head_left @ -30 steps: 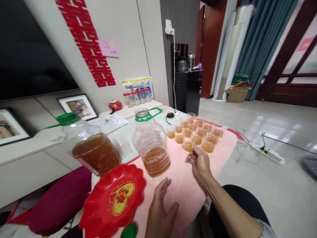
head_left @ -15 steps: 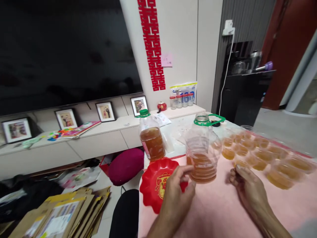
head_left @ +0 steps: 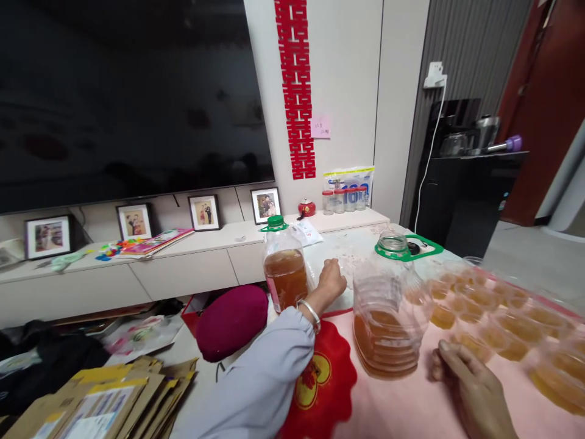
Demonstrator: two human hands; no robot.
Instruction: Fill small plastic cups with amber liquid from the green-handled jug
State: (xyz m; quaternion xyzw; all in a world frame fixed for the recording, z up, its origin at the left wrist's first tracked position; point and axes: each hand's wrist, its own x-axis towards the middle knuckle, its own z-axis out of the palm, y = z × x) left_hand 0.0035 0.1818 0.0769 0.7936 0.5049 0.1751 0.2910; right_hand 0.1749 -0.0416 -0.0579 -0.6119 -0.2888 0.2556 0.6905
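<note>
Head view. Near right: right hand (head_left: pixel 473 384), fingers curled, cannot tell if it holds anything; just beside amber-filled cups (head_left: pixel 518 332). Near centre: red scalloped tray (head_left: pixel 337 384) on pink-covered surface (head_left: pixel 384 411), open jug (head_left: pixel 388 344) of amber liquid upright at its right. Farther: left hand (head_left: pixel 331 285), fingers bent, grip unreadable, near capped jug (head_left: pixel 289 273). Far: red-lidded jars (head_left: pixel 339 202).

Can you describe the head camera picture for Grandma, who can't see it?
A person's left hand is stretched out between a green-capped jug and an open jug, both holding amber liquid. The right hand is near many small clear cups of liquid on a pink cloth, and a red tray lies under the left sleeve.
</note>
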